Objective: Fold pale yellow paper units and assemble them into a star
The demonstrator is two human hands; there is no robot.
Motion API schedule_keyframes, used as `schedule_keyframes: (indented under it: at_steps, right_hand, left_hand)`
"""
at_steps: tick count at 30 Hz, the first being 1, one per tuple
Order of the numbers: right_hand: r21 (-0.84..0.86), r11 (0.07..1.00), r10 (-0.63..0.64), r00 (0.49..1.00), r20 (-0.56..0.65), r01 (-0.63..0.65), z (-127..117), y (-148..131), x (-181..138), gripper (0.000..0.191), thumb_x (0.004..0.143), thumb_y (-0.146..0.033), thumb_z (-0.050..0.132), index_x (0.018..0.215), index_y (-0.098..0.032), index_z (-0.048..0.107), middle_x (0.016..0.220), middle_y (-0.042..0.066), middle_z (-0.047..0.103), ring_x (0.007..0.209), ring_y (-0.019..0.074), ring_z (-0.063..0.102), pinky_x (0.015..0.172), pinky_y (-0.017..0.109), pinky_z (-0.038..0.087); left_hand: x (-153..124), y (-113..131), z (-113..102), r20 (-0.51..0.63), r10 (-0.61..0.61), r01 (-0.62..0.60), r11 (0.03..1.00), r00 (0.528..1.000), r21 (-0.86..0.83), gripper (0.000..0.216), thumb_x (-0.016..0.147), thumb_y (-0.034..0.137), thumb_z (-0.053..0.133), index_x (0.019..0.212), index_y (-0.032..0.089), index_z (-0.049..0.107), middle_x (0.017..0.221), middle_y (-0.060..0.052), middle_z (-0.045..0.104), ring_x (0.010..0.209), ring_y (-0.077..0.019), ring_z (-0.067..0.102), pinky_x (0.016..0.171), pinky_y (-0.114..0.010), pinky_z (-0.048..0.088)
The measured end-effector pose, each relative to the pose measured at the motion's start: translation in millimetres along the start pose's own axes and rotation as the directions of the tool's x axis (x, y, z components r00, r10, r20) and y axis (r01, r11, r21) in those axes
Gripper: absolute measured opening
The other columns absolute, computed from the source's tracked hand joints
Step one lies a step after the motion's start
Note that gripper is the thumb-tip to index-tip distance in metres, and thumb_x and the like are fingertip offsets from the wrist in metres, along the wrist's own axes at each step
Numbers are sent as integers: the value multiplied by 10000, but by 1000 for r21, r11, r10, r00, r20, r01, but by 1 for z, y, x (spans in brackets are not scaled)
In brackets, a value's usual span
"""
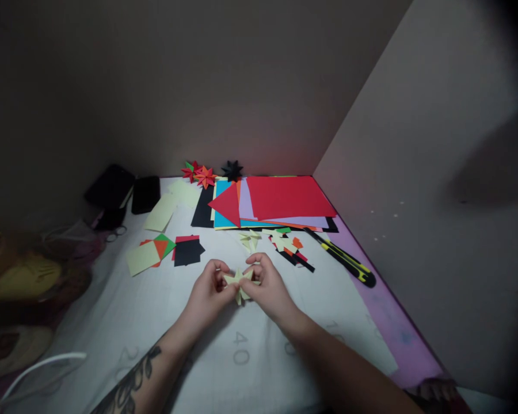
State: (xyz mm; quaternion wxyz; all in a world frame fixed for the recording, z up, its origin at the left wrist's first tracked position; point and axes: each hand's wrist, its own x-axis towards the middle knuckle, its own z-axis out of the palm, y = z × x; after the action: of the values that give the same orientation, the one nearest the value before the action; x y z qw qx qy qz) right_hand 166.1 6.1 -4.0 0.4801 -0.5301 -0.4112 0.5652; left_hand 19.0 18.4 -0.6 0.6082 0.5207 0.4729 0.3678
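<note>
A pale yellow folded paper star [240, 280] with several points is held between both hands, just above the white cloth. My left hand [213, 287] pinches its left side, thumb toward the middle of the star. On the other side my right hand [270, 287] grips it the same way, with the two thumbs close together. Folded pale yellow paper pieces [250, 238] lie just beyond my fingers. To their right is a small heap of paper scraps [285, 244] in yellow, orange, green and black.
A black and yellow utility knife [345, 261] lies at the right. Behind are stacked coloured sheets [291, 198], finished red-orange [205, 177] and black paper stars [232, 170]. Small paper squares [142, 257], scissors handles [116, 233] and a black phone [145, 194] lie left. Walls border the back and right.
</note>
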Motion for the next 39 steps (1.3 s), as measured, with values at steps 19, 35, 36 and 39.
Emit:
schedule_keyframes:
  at_steps: [19, 35, 36, 39]
  right_hand:
    - [2, 1000, -2, 1000, -29, 2, 1, 3, 0, 356, 642, -147, 597, 942, -237, 427, 681, -94, 522, 473, 74, 451, 446, 180, 356]
    - [164, 946, -184, 878, -443, 281, -61, -31, 24, 362, 620, -215, 694, 885, -224, 448, 689, -78, 494, 521, 70, 460, 509, 192, 359]
    - [176, 940, -184, 870, -458, 291, -64, -32, 25, 362, 621, -214, 695, 886, -224, 449, 684, -80, 496, 517, 69, 462, 509, 192, 361]
    - [228, 925, -169, 864, -474, 306, -67, -31, 27, 375, 618, -204, 701, 895, -226, 450, 683, -84, 518, 502, 66, 473, 500, 189, 373]
  left_hand:
    - [0, -2, 0, 21, -16, 16, 1000, 1000, 15, 331, 697, 185, 613, 924, 229, 376, 617, 105, 503, 504, -77, 477, 486, -172, 328]
    - [10, 7, 7, -25, 155, -130, 896, 988, 425, 112, 818, 260, 566, 862, 169, 613, 780, -30, 619, 657, -146, 558, 608, -268, 438]
    - [14, 11, 11, 16, 191, -174, 850, 981, 497, 114, 828, 251, 549, 837, 171, 629, 787, -37, 627, 661, -151, 559, 612, -271, 436]
    - [30, 23, 26, 158, 268, -301, 657, 950, 691, 182, 872, 222, 480, 850, 182, 657, 854, -58, 637, 771, -183, 592, 683, -289, 448]
